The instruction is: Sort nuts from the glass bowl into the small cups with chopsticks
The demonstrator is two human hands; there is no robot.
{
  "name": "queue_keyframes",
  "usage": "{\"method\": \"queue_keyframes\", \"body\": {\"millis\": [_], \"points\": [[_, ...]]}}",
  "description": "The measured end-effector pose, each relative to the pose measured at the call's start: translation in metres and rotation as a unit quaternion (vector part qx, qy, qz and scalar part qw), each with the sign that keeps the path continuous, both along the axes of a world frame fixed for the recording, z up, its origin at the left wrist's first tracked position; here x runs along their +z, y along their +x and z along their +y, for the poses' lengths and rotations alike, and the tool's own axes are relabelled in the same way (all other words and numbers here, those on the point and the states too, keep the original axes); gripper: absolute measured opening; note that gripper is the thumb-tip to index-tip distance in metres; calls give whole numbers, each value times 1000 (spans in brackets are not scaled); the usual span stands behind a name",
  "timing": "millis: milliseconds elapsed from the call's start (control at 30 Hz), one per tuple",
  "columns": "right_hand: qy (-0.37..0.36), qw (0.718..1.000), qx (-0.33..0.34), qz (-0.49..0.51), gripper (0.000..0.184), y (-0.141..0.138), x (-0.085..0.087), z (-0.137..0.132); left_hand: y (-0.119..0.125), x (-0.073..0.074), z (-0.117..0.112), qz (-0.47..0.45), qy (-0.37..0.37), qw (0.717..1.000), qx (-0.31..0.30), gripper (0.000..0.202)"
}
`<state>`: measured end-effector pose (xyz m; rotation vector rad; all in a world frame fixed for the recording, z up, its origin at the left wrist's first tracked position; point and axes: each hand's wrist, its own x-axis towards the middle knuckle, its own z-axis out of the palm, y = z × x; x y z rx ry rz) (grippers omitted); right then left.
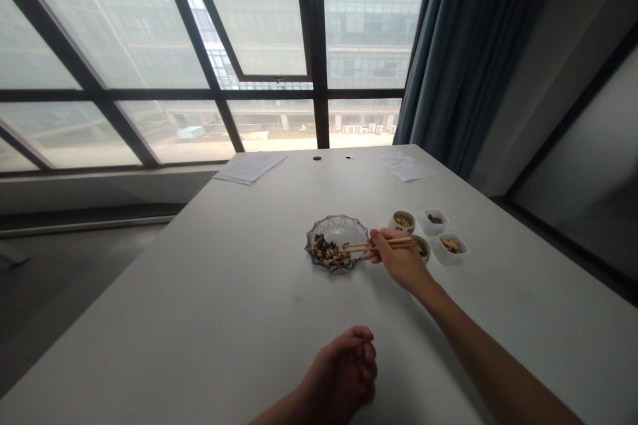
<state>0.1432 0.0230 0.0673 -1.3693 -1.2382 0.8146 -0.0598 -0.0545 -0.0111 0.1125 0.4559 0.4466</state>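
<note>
Seen from the person's own head, a pale surface (pixel 199 292) stretches toward a large window (pixel 314 26), with a blue-grey curtain (pixel 463 46) at its right side. The right hand (pixel 396 257) reaches in from the lower right, its fingers closed around a pair of light wooden chopsticks (pixel 379 245). The sticks lie nearly level and close together, and they point left, across the edge of a cut-glass plate (pixel 339 226). Their tips are over or just above a heap of small dark and tan food pieces (pixel 326 252), which fills the near-left part of the plate. At this size, it is impossible to tell whether the tips are pinching a piece.

The hold looks steady, with the hand kept low and to the side so the tips stay in view above the heap. That position suits fine, controlled work with the sticks.

The left hand (pixel 341 372) rests on the surface near the bottom of the view, curled loosely and holding nothing visible. Just past the right hand are two small round cups (pixel 403 221) and two white square dishes (pixel 451 247), each holding a little food. Sheets of paper (pixel 250 167) lie at the far edge.
</note>
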Motion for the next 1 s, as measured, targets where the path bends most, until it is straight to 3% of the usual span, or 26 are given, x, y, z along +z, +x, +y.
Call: {"method": "queue_keyframes", "body": {"millis": [233,467,567,700,867,1000], "points": [[-3,1000,5,-15,51,-3,1,-3,-1,-2,0,-8,-2,1000,1,19],[6,999,-47,7,52,-3,4,-2,-1,-2,0,-14,-14,1000,-2,19],[26,996,-75,32,55,4,19,-4,-1,-2,0,-12,-17,1000,-1,19],[68,987,-132,58,56,27,52,-13,-2,-3,0,-11,-12,1000,-2,21],[93,963,-251,25,45,82,93,-39,-1,-5,0,-17,5,1000,1,18],[65,929,-364,-30,30,129,104,-60,-2,-7,1,-24,2,1000,1,18]]}}
